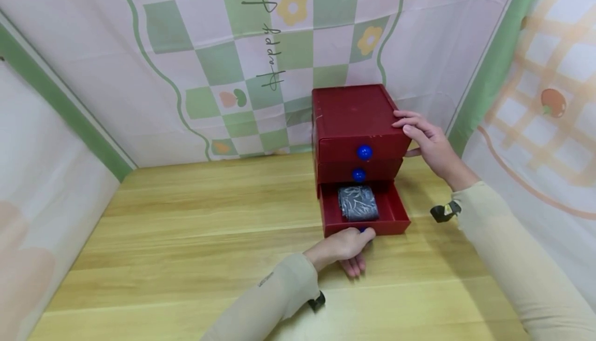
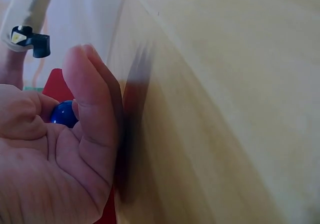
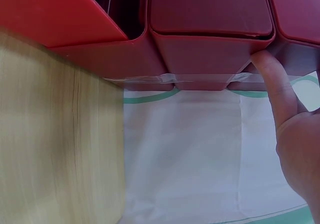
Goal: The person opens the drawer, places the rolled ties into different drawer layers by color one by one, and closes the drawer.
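A dark red cabinet (image 1: pixel 356 110) of three drawers stands against the back curtain. Its bottom drawer (image 1: pixel 393 227) is pulled out, and inside lies a folded dark grey cloth (image 1: pixel 357 203) with a pale leaf pattern. My left hand (image 1: pixel 346 244) pinches the blue knob (image 2: pixel 64 114) on that drawer's front between thumb and finger, the other fingers extending low over the table. At the cabinet's upper right edge rests my right hand (image 1: pixel 428 142), some fingers on the top and one straight finger (image 3: pixel 276 84) against the side.
Two more blue knobs (image 1: pixel 364 152) mark the upper drawers, which are pushed in. Clear tape (image 3: pixel 200 78) runs across the cabinet's side. The wooden table (image 1: pixel 195 237) extends left and forward, with patterned curtains (image 1: pixel 205 46) behind and at both sides.
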`<state>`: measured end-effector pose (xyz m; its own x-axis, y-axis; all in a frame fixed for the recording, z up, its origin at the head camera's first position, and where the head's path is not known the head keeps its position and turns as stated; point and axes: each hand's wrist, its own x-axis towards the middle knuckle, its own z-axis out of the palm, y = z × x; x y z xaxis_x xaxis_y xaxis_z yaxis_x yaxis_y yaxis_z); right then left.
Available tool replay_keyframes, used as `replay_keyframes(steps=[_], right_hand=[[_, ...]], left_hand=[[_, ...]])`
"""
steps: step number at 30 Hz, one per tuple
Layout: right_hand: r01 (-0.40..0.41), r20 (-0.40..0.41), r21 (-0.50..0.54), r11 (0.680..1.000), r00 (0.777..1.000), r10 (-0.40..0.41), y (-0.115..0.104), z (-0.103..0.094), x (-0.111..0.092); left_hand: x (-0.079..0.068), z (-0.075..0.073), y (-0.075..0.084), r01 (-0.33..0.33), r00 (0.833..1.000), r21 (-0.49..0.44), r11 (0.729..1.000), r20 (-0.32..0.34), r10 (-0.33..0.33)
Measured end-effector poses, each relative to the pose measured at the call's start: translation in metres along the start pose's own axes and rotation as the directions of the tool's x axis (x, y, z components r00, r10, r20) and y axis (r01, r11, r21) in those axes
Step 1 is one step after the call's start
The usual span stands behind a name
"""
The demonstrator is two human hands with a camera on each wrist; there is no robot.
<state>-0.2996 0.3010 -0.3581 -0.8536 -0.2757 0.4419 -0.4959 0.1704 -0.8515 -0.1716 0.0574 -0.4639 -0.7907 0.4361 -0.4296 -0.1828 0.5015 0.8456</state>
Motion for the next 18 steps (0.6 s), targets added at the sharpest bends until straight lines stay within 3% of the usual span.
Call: replay_keyframes(steps=[18], right_hand=[[0.0, -0.001, -0.003, 1.0, 1.0, 0.0, 0.0001, 0.0002, -0.0002]], left_hand=[[0.0039, 0.0027, 0.0041, 0.03, 0.995, 0.027, 0.999, -0.091, -0.028]])
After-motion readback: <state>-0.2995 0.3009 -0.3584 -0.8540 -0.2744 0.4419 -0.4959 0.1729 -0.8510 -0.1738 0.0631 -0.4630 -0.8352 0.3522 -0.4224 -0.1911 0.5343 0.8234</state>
